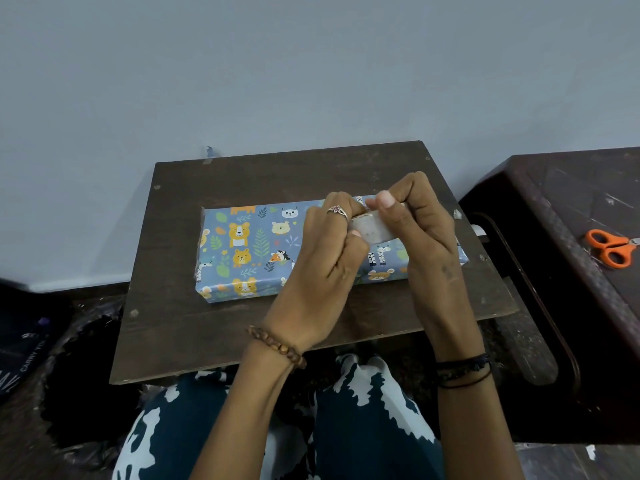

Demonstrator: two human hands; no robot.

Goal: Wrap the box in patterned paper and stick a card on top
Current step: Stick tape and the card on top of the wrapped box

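Far left, low on the floor: dark bag (24,355) with white lettering, well apart from the work. Next, a dark wooden board (180,327) across the lap, left and near margins bare, back edge close to the grey wall (277,64). On the board, lying flat: box (256,251) wrapped in blue animal-print paper, its left end a short way in from the board's left edge, its long side running rightward and slightly skewed. Bare wood behind the box and a wider strip in front of it.

Above the box's right half: left hand (329,251), ringed, beaded bracelet at the wrist, fingers curled and pinching a small pale roll of tape (372,228). Just beside it, right hand (422,233), dark cords at the wrist, thumb and fingers gripping the same roll from the other side. Box's right end partly hidden under the right hand, near the board's right edge.

Further right, a dark side table (554,188), narrow gap between it and the board. On its top, near the frame's right edge: orange-handled scissors (611,249).
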